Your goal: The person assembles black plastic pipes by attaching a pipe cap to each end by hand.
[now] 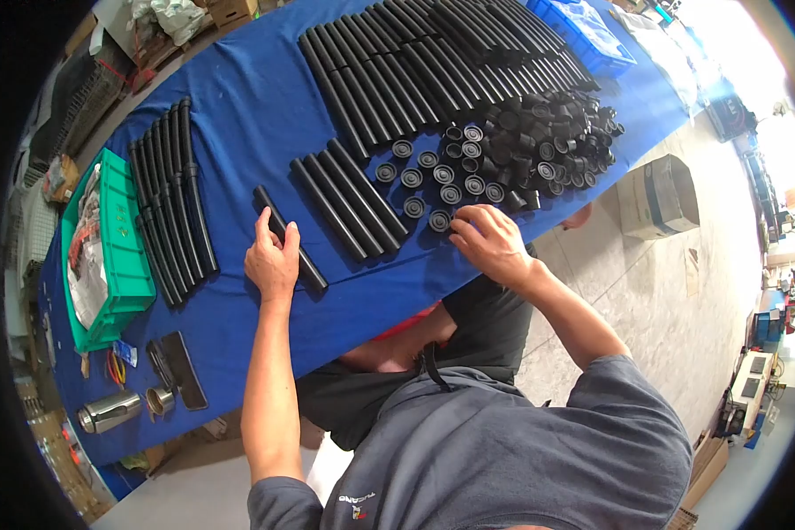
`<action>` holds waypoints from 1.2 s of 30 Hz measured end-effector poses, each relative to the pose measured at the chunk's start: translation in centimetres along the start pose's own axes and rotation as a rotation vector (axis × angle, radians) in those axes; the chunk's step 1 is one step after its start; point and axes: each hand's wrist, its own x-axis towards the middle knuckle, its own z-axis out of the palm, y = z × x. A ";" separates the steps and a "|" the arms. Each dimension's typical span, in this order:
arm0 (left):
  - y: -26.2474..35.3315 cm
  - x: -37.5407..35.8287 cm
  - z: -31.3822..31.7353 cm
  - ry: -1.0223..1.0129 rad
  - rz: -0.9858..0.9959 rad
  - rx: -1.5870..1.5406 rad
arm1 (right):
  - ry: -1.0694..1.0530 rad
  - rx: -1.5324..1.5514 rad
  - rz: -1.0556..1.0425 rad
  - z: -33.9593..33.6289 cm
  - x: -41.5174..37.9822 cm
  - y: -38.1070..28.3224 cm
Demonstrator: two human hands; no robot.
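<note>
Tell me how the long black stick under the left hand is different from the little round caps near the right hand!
The stick, a tube, is long and thin, but the caps are short and round. The stick looks smooth, while the caps show rings on top. The left hand is touching the stick, while many caps just sit near the right hand. Both are black and on the blue cloth.

A: So we've got one straight black tube (309, 267) lying slantwise on the blue cloth (238, 88), apart from the others, yeah?
B: Yep, and we see a round black cap (439, 221) lying flat, ringed face up, near more caps (548, 141).
</note>
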 end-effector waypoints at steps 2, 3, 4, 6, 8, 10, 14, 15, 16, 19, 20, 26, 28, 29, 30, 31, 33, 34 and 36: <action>-0.2 0.1 0.0 0.008 0.017 0.014 | 0.081 -0.001 0.040 -2.0 0.0 -0.2; -0.3 -0.1 0.1 0.009 0.022 0.019 | 0.093 -0.055 0.078 -2.8 -0.5 0.7; -0.2 -0.1 0.1 0.000 0.012 0.011 | 0.097 -0.135 0.134 -3.4 -1.2 1.9; 0.0 0.0 -0.1 -0.018 -0.008 -0.005 | 0.061 -0.267 0.255 -4.2 -2.8 3.5; 0.1 0.1 -0.1 -0.015 -0.012 0.014 | -0.008 -0.318 0.364 -4.4 -3.8 4.1; 0.0 -0.1 -0.1 -0.018 -0.015 0.025 | -0.055 -0.342 0.347 -4.0 -4.5 3.8; 0.1 0.0 -0.1 -0.016 -0.009 0.023 | -0.046 -0.349 0.321 -3.7 -5.4 3.6; 0.1 -0.1 -0.1 -0.014 -0.006 0.024 | -0.029 -0.345 0.315 -3.6 -5.4 3.4; 0.0 -0.1 -0.1 -0.014 -0.005 0.025 | -0.035 -0.340 0.319 -3.6 -5.5 3.4; 0.1 -0.1 -0.1 -0.012 -0.001 0.026 | -0.041 -0.314 0.340 -3.6 -5.4 3.5; 0.1 -0.1 -0.1 -0.011 0.001 0.029 | -0.036 -0.292 0.354 -3.4 -5.4 3.5; 0.3 -0.1 -0.2 -0.014 -0.005 0.022 | -0.050 -0.312 0.362 -2.6 -4.9 3.7; 0.3 0.0 -0.3 -0.011 -0.001 0.020 | -0.055 -0.310 0.343 -2.6 -4.7 4.0; 0.2 -0.1 -0.3 -0.011 -0.001 0.017 | -0.058 -0.299 0.337 -2.6 -5.0 4.5; 0.2 -0.1 -0.3 -0.012 0.000 0.012 | -0.063 -0.288 0.333 -2.7 -5.1 4.8; 0.2 -0.1 -0.2 -0.013 0.001 0.014 | -0.051 -0.278 0.328 -2.8 -5.2 5.1; 0.1 -0.1 -0.2 -0.014 0.003 0.017 | -0.030 -0.256 0.316 -3.1 -5.1 5.4; 0.1 -0.1 -0.2 -0.011 0.002 0.023 | 0.017 -0.262 0.306 -3.3 -5.0 5.2; 0.1 -0.1 -0.2 -0.005 0.001 0.037 | 0.079 -0.089 0.385 -3.9 -4.4 3.7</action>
